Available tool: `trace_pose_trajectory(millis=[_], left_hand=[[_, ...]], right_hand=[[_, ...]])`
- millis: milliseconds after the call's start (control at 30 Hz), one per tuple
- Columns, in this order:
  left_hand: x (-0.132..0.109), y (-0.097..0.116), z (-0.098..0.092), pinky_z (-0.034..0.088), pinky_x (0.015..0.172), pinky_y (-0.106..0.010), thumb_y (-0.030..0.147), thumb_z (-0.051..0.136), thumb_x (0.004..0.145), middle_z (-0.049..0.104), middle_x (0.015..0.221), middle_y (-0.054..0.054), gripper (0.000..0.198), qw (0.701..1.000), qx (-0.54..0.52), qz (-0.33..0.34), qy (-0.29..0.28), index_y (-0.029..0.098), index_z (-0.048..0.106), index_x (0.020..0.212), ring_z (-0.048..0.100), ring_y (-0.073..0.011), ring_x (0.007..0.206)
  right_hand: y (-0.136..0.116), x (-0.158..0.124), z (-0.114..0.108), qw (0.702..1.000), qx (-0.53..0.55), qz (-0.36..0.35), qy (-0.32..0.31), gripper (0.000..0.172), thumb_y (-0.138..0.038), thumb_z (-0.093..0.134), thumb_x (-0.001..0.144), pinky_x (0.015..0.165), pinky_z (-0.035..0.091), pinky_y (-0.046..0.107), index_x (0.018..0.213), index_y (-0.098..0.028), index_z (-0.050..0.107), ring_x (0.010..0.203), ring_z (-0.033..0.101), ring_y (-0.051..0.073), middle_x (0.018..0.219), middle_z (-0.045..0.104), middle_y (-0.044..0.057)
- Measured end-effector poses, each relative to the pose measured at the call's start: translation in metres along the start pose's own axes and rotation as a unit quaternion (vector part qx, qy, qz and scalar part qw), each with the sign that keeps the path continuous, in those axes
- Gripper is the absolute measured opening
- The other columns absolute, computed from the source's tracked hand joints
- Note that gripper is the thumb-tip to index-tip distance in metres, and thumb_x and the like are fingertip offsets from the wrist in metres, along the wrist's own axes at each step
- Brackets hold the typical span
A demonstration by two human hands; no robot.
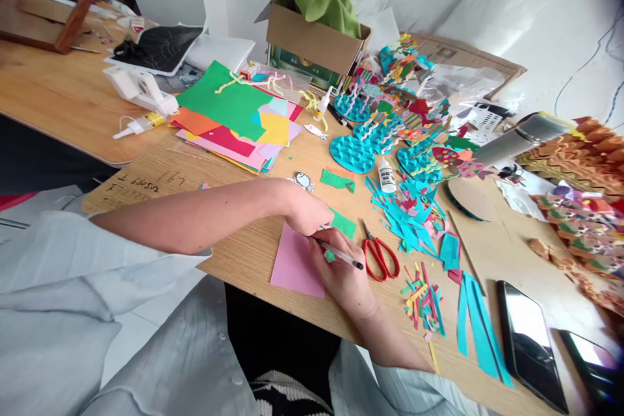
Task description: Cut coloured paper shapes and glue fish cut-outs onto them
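A matt pink paper sheet (295,263) lies on the smooth, grain-patterned wooden tabletop (244,273), near glossy red plastic scissors (380,259) with metal blades (365,229) (dull grey steel, by the look). A slim glossy pen (341,255) looks plastic; matt teal paper strips (480,331) sit near the front edge.

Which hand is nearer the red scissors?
Right. The right hand, holding a pen, sits just left of the red scissors, not touching them; the left hand is farther away, up and left in view.
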State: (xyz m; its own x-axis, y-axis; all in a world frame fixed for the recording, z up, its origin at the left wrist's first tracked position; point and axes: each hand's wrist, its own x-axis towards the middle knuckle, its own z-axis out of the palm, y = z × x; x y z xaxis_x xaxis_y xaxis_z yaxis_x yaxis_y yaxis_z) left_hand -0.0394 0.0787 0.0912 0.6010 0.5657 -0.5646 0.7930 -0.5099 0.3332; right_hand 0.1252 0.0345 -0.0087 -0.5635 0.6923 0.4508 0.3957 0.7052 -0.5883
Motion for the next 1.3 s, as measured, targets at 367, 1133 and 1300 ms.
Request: trace_pose_trajectory(millis=[367,1133,1300], left_hand=[[-0.0017,0.0014,-0.0011,0.035,0.056,-0.03,0.005,0.047,0.077,0.068,0.103,-0.014,0.033,1.0,0.017,0.004,-0.018,0.013,0.061,0.106,0.06,-0.0225,0.08],[0.0,0.0038,0.0011,0.037,0.058,-0.03,0.005,0.049,0.075,0.069,0.097,-0.012,0.032,0.999,0.039,0.002,-0.019,0.013,0.064,0.103,0.061,-0.0219,0.075],[0.0001,0.0034,0.0012,0.036,0.056,-0.029,0.005,0.05,0.075,0.069,0.098,-0.011,0.03,0.999,0.035,-0.002,-0.016,0.014,0.064,0.1,0.06,-0.021,0.074]], right_hand=[[-0.0001,0.0,0.0001,1.0,-0.014,-0.002,-0.005,0.006,-0.015,0.055,0.089,0.07,0.053,0.031,0.09,-0.021,0.055,0.072,0.063,0.016,0.083,0.066,0.004],[-0.0021,0.0009,-0.0031,1.0,-0.01,0.021,0.0,0.006,-0.014,0.054,0.086,0.058,0.047,0.026,0.087,-0.021,0.056,0.063,0.058,0.014,0.075,0.063,0.002],[-0.0034,0.0016,-0.006,0.999,-0.018,0.03,-0.001,0.006,-0.015,0.053,0.087,0.058,0.047,0.025,0.085,-0.021,0.056,0.06,0.058,0.012,0.073,0.063,0.0]])
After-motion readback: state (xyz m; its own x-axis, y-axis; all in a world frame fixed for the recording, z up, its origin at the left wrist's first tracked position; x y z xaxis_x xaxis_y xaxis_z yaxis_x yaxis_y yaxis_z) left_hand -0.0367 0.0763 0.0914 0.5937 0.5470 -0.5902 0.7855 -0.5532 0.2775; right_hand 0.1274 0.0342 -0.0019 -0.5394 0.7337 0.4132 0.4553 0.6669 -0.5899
